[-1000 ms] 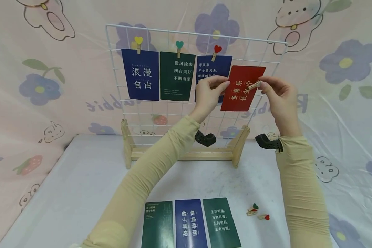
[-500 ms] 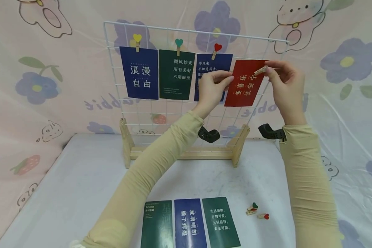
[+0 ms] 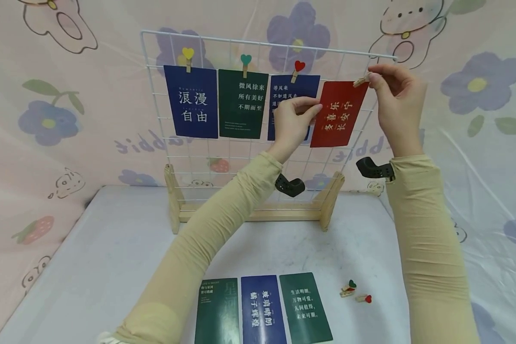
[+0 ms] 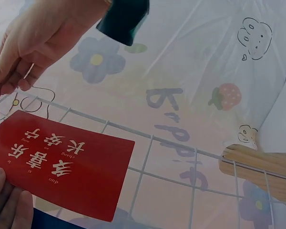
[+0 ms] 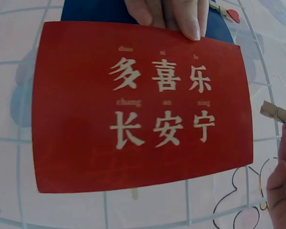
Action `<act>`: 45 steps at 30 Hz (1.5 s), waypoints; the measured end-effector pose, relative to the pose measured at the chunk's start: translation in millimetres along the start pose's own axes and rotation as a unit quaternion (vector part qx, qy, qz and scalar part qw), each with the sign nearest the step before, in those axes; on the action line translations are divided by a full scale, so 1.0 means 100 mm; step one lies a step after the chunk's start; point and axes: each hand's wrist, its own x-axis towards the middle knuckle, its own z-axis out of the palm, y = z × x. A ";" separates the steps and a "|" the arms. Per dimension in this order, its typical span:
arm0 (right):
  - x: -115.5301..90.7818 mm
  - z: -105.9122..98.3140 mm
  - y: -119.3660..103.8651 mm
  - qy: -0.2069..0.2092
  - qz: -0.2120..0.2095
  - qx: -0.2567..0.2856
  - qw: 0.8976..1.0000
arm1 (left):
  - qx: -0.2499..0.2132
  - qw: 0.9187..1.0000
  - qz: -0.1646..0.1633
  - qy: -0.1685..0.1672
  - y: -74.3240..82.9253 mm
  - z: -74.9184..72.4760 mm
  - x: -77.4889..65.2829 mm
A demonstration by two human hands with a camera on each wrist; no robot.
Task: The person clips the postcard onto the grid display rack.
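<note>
My left hand (image 3: 293, 125) pinches the left edge of a red card (image 3: 338, 117) in front of the white wire grid (image 3: 262, 44), with the card's lettering running sideways in the head view. My right hand (image 3: 399, 102) pinches a small wooden clothespin (image 3: 359, 82) near the card's top right corner. In the right wrist view the clothespin (image 5: 275, 112) stands apart from the card's edge. Along the grid hang a blue card (image 3: 196, 102), a green card (image 3: 242, 105) and another blue card (image 3: 294, 86), each under a heart clothespin. My left hand partly covers that last card.
On the white table lie a green card (image 3: 217, 310), a blue card (image 3: 263, 308) and another green card (image 3: 305, 306). To their right are loose heart clothespins (image 3: 364, 299). The grid stands on wooden feet (image 3: 331, 200) before a patterned cloth (image 3: 490, 167).
Both hands have risen and moved right with the red card and the clothespin. The clothespin has gone from over the card's lettering up to its top right corner.
</note>
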 end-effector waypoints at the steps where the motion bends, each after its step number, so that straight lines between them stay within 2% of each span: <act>1: 0.01 0.01 0.00 0.001 -0.005 0.001 1.000 | -0.001 1.000 0.001 0.001 -0.01 0.00 0.00; 8: 0.04 0.07 -0.03 -0.002 -0.044 -0.051 0.998 | 0.003 1.000 0.014 0.008 -0.02 0.02 0.00; 17: 0.07 0.12 -0.02 0.007 -0.051 -0.063 0.997 | 0.015 1.000 0.010 0.013 0.00 0.06 0.01; 24: 0.08 0.14 0.01 0.012 -0.046 -0.064 0.997 | 0.023 1.000 0.007 0.017 0.00 0.08 0.00; 30: 0.14 0.13 0.13 0.007 -0.038 -0.092 0.995 | 0.026 0.999 0.006 0.023 0.00 0.08 -0.01; 35: 0.22 0.11 0.21 -0.012 -0.026 -0.113 0.993 | 0.029 0.999 0.006 0.025 0.02 0.08 -0.02; 45: 0.25 0.11 0.19 -0.038 -0.002 -0.126 0.991 | 0.041 0.999 0.014 0.028 0.02 0.08 -0.02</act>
